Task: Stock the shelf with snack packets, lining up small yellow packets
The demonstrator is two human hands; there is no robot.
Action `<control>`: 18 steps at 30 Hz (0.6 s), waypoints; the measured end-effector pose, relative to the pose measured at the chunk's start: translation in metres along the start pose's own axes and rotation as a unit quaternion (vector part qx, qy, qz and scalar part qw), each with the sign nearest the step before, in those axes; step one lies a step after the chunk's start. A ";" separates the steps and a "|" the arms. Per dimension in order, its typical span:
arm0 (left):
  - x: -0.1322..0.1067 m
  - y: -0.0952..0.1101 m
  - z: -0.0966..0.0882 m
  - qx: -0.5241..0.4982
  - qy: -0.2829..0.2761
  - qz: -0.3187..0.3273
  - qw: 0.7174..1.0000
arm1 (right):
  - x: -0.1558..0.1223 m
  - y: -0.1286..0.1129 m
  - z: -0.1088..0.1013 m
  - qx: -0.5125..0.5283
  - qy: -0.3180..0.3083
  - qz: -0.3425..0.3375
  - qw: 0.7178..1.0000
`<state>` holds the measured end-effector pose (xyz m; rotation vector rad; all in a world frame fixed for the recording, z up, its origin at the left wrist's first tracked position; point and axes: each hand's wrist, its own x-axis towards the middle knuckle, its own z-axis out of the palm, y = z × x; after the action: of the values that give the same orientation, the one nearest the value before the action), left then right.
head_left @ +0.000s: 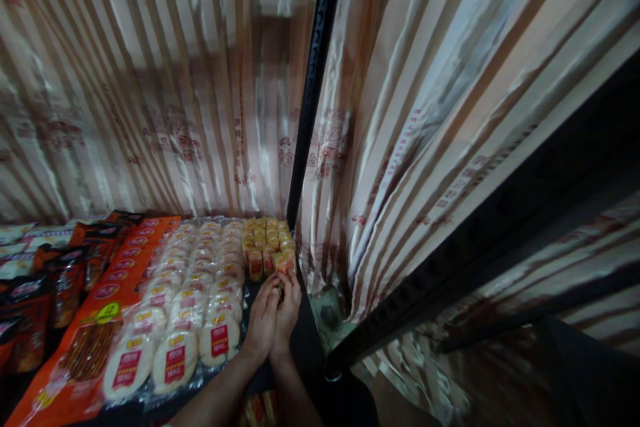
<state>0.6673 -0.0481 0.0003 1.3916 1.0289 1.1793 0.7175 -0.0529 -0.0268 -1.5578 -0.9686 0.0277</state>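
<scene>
Left hand (261, 319): pressed against the right one, fingers nearly straight, tips at the front row of the small yellow packs (265, 240) — I cannot tell whether it grips any.
Right hand (289, 310): the same, grip unclear.
Small yellow packs: back right corner of the shelf (305, 340), beside the black post (310, 93).
Neighbours: bagged round white cakes (190, 307) just left — then orange packets (100, 320).
</scene>
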 end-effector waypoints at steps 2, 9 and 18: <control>0.002 0.000 -0.002 0.005 0.000 -0.013 1.000 | -0.002 0.001 0.003 0.000 -0.010 0.001 1.000; 0.007 0.000 -0.007 0.026 0.008 -0.034 0.999 | -0.002 0.002 0.007 0.004 -0.029 -0.011 1.000; 0.006 -0.004 -0.007 0.048 0.026 -0.052 0.997 | -0.001 0.002 0.007 -0.014 -0.069 -0.008 0.997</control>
<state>0.6618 -0.0402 -0.0026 1.3718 1.1934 1.1068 0.7143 -0.0472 -0.0306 -1.5907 -1.0938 0.1114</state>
